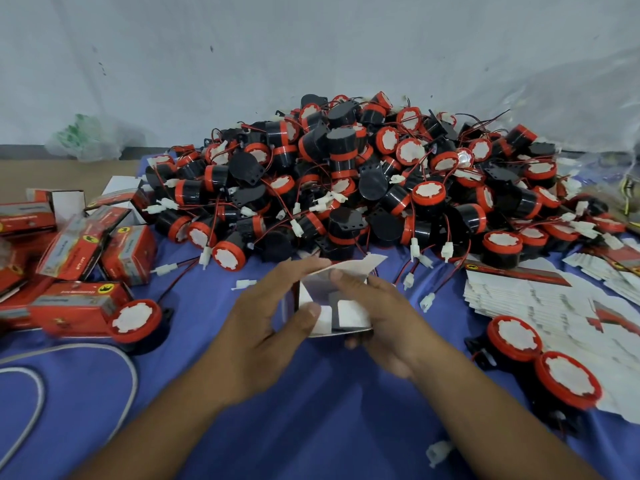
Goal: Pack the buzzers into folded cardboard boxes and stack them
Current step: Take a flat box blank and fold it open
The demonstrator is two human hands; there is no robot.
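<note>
Both hands are on a small white-lined cardboard box [332, 306] right in the middle, over the blue cloth [311, 410] that covers the counter, just in front of the buzzer heap. Can't tell if the box actually sits on the cloth or is lifted a bit. It's open on top, so you look straight into the white inside, and one long flap sticks up and away at the far side.

Left hand [263, 323]: fingers [299, 267] stretched over that flap, thumb pushed against the near wall, so it's pinching the box from its side. Right hand [384, 320]: index on the flap's fold, the other fingers curled under the bottom edge, so it's clamped on the box too.

Behind them is a huge pile of black round plastic buzzers [346, 174] with red rings, white faces and thin wires ending in white plugs. On the left there's a messy bunch of closed red printed boxes [86, 251], some blurry, with one loose buzzer [136, 322] right beside them. On the right is a fanned stack of flat unfolded box blanks [519, 299], white side up, with two more loose buzzers [516, 337] at its near edge. A white cable [135, 372] loops across the cloth at lower left.
</note>
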